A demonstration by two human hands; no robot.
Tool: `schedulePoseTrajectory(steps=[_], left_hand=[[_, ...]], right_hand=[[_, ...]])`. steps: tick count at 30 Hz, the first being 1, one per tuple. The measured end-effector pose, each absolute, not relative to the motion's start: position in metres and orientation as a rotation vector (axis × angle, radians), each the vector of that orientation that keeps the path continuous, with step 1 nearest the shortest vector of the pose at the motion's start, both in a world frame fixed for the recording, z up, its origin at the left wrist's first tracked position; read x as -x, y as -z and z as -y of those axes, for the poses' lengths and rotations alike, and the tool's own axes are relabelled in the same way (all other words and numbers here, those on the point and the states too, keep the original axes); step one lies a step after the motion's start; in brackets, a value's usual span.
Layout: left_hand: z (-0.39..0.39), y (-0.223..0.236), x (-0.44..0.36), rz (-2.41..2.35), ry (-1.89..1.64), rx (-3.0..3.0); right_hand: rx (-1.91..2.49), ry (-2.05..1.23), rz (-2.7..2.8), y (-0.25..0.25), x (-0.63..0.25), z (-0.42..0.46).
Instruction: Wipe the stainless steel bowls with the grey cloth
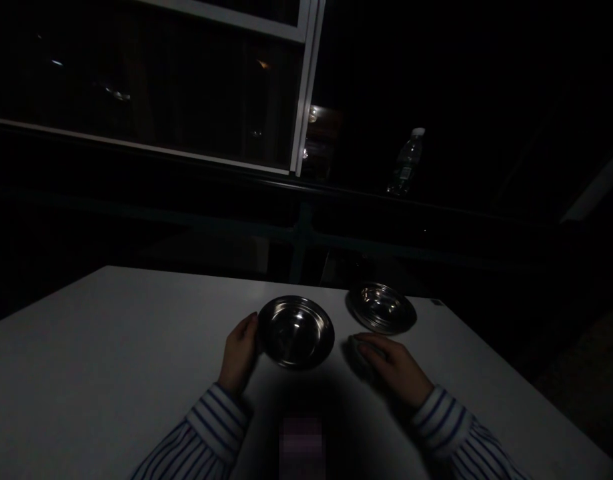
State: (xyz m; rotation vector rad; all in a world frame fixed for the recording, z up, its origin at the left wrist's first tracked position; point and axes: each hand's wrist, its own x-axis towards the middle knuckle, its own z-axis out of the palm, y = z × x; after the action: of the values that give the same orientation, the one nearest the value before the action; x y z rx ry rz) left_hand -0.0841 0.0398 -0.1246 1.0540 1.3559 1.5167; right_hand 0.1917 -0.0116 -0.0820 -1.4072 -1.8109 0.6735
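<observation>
A shiny round metal bowl (296,332) is in the middle of the view, above the white table. My left hand (240,353) grips its left rim, fingers at the edge and partly hidden. To the right of the bowl, my right hand (397,369) is low over the table with its fingers closed round a small dark, pad-like thing (357,348). The dim light hides what kind it is. Behind that hand a second metal bowl (381,307) rests near the table's far edge, apart from my fingers.
The white table (136,347) spans the lower view, its far edge just behind the second bowl. Beyond stands a clear plastic bottle (406,163) with a white cap on a dark ledge. A white window frame (306,87) rises at the back. The surroundings are very dark.
</observation>
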Motion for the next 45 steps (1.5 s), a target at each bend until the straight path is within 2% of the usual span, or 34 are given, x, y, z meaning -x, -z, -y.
schedulePoseTrajectory(steps=[8,14,19,24,40,45], left_hand=[[-0.035,0.118,0.079,-1.375,-1.414,-1.065],[-0.020,0.086,0.067,-1.557,-1.470,-1.201],[-0.008,0.056,0.019,-1.281,-1.199,-1.442],[-0.012,0.051,-0.017,-1.054,-1.009,-1.431],[-0.042,0.045,-0.030,-1.087,-1.134,-1.475],[-0.034,0.040,-0.027,-1.170,-1.241,-1.711]], right_hand=[[1.369,-0.766,1.476,0.090,-0.197,0.001],[1.282,-0.820,1.442,0.082,-0.192,-0.002],[1.205,-0.813,1.490,0.067,-0.179,-0.008],[1.146,-0.785,1.556,0.051,-0.173,-0.011],[1.146,-0.784,1.615,0.028,-0.212,-0.029],[1.185,-0.735,1.499,0.031,-0.217,-0.034]])
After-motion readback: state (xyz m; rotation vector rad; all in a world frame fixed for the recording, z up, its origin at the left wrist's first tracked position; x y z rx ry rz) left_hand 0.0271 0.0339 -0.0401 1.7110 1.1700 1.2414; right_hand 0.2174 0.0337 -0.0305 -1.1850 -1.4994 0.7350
